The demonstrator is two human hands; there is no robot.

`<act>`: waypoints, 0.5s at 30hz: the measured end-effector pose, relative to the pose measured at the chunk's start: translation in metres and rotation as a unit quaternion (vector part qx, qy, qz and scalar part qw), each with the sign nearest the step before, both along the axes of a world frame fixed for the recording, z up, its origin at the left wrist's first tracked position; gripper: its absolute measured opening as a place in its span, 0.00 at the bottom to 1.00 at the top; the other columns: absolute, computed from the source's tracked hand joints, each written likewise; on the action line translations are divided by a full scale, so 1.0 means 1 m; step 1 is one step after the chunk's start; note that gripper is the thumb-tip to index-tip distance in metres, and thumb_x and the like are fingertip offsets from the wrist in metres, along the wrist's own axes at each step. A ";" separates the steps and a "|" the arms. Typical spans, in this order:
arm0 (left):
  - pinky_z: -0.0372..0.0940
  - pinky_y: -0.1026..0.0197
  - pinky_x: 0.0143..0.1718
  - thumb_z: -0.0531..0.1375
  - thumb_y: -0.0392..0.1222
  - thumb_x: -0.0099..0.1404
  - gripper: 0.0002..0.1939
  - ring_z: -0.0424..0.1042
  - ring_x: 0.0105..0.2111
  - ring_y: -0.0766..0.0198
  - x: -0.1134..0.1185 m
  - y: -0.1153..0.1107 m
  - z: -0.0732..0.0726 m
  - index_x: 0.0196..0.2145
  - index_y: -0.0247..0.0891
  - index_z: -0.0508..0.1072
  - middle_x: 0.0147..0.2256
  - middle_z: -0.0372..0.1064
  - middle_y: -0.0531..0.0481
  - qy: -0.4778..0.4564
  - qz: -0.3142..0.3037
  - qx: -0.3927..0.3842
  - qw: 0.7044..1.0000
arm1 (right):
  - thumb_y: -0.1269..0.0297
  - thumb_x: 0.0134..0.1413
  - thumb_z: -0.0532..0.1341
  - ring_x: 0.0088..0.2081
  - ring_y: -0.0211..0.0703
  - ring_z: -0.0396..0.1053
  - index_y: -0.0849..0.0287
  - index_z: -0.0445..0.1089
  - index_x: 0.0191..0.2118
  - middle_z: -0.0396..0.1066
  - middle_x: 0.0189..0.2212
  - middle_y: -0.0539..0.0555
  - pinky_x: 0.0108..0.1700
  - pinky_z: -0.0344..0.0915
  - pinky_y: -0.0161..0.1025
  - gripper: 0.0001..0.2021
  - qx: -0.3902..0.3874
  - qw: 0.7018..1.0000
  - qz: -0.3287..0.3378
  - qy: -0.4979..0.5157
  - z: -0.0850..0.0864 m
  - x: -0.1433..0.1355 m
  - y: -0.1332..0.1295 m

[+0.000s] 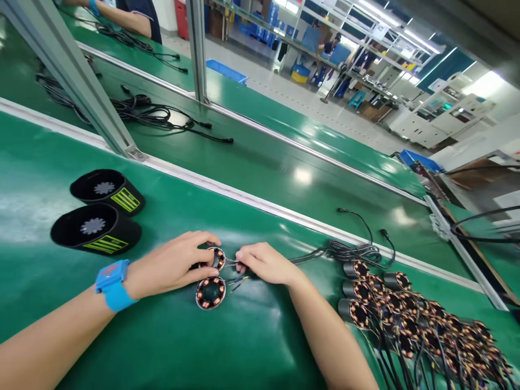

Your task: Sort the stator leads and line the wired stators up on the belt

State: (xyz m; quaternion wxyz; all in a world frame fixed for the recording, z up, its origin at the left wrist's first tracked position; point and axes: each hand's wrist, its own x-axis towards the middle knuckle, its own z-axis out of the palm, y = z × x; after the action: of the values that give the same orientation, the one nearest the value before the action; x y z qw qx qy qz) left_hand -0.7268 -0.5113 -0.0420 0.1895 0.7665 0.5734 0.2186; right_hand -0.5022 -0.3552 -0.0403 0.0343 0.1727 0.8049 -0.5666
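Observation:
My left hand (179, 260), with a blue strap on its wrist, is closed around a motor stator (218, 259) with copper windings. Just below it, a second stator (210, 293) lies on the green mat, its thin wires pointing right. My right hand (264, 263) pinches thin wires (231, 263) that run from the held stator; its fingertips partly hide them. Black cable (306, 257) stretches from behind my right hand toward a coil at the right. Two black cylindrical housings (97, 230) with yellow-green markings and grey gear-shaped centres stand left of my left hand.
Many stators (422, 319) with cables are grouped at the right. A coiled black cable (353, 251) lies behind them. Beyond the metal rail (252, 199) more black cables (162, 116) rest near an upright post (73, 76). Another person's arm (122, 19) shows at top left.

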 end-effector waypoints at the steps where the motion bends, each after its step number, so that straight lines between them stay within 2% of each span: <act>1: 0.68 0.60 0.50 0.56 0.52 0.77 0.16 0.75 0.51 0.58 0.000 -0.001 -0.001 0.39 0.45 0.80 0.55 0.73 0.48 -0.009 -0.005 -0.001 1.000 | 0.38 0.70 0.54 0.31 0.38 0.67 0.58 0.71 0.31 0.74 0.29 0.51 0.38 0.62 0.36 0.28 -0.046 0.998 -0.035 0.011 -0.005 0.000 0.001; 4: 0.68 0.60 0.50 0.56 0.49 0.77 0.14 0.75 0.49 0.59 0.000 -0.002 -0.001 0.40 0.45 0.80 0.54 0.74 0.49 -0.019 -0.023 0.011 0.999 | 0.36 0.60 0.61 0.25 0.35 0.55 0.59 0.70 0.32 0.70 0.27 0.50 0.29 0.52 0.34 0.27 -0.177 0.974 -0.140 0.023 -0.010 -0.001 0.002; 6: 0.68 0.59 0.50 0.56 0.48 0.77 0.13 0.75 0.49 0.59 0.000 -0.002 -0.002 0.40 0.45 0.79 0.54 0.74 0.49 -0.017 -0.026 0.020 0.999 | 0.40 0.55 0.65 0.24 0.33 0.50 0.59 0.70 0.32 0.70 0.28 0.51 0.27 0.45 0.34 0.23 -0.254 0.951 -0.177 0.009 -0.010 -0.003 0.000; 8: 0.67 0.59 0.50 0.55 0.48 0.78 0.13 0.75 0.48 0.60 0.001 -0.002 -0.003 0.41 0.45 0.79 0.53 0.74 0.49 -0.020 -0.026 0.023 0.999 | 0.46 0.52 0.65 0.24 0.32 0.50 0.60 0.71 0.32 0.71 0.30 0.52 0.27 0.43 0.35 0.19 -0.298 0.933 -0.202 0.005 -0.008 -0.004 -0.002; 11: 0.68 0.58 0.50 0.54 0.49 0.79 0.15 0.75 0.49 0.59 0.001 -0.002 -0.005 0.42 0.45 0.79 0.54 0.74 0.48 -0.022 -0.027 0.014 0.999 | 0.52 0.51 0.65 0.24 0.32 0.50 0.61 0.73 0.35 0.74 0.34 0.54 0.27 0.43 0.35 0.15 -0.318 0.924 -0.214 0.011 -0.006 -0.003 -0.003; 15: 0.69 0.56 0.51 0.54 0.51 0.79 0.15 0.74 0.52 0.57 -0.001 -0.003 -0.007 0.44 0.45 0.79 0.56 0.73 0.48 -0.014 -0.026 -0.002 1.000 | 0.57 0.50 0.63 0.23 0.32 0.48 0.61 0.73 0.34 0.75 0.31 0.53 0.27 0.42 0.35 0.12 -0.348 0.919 -0.186 0.004 -0.004 0.003 -0.003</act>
State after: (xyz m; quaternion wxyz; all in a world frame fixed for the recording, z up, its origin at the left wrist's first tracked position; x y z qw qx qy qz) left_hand -0.7281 -0.5139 -0.0486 0.2046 0.7780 0.5507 0.2228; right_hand -0.4987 -0.3584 -0.0446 -0.0169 0.2943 0.5106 -0.8077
